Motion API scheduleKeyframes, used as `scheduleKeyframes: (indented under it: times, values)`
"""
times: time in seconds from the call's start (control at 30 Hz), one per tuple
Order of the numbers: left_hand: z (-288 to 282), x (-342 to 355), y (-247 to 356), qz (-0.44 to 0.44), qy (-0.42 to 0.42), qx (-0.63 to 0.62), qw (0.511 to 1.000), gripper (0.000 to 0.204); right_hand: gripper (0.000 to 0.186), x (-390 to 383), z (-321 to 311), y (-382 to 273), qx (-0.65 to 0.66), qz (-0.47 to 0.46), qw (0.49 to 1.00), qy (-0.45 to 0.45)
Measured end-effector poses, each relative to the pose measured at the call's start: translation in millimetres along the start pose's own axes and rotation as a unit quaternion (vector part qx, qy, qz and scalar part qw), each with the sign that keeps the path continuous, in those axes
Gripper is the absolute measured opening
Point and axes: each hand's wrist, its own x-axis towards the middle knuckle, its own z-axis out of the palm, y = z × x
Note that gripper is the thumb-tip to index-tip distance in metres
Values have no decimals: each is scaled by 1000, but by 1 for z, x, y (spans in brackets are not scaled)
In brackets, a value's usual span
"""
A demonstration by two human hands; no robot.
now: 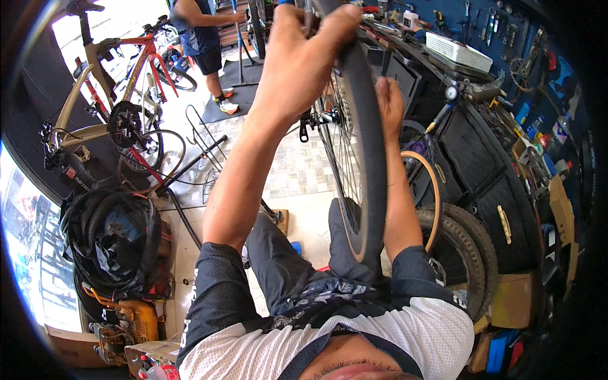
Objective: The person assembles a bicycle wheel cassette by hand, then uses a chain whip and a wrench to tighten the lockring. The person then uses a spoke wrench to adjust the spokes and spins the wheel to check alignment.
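From my remote post I look into a bicycle repair workshop. I judge so because a spoked wheel (370, 136) is close before me, a red bicycle (151, 48) stands at the left, worn tyres (485, 244) stand beside a dark cabinet (468, 149), and wrenches (491, 26) hang on a blue wall (506, 38).

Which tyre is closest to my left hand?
The black tyre on the spoked wheel between your arms: your left hand grips it near the top. The slim tan ring and two knobbly tyres sit farther away, beyond your right forearm.
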Motion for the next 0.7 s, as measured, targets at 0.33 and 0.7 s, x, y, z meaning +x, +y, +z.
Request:
scheduleKeyframes:
  times: [0.33, 0.7]
  values:
    - [2, -8, -8, 140, -128, 142, 972, 55, 37, 23, 17, -31, 228, 116, 964, -77]
    - [-70, -59, -209, -40, -191, 375, 906, 37, 52, 22, -4, -66, 53, 95, 993, -51]
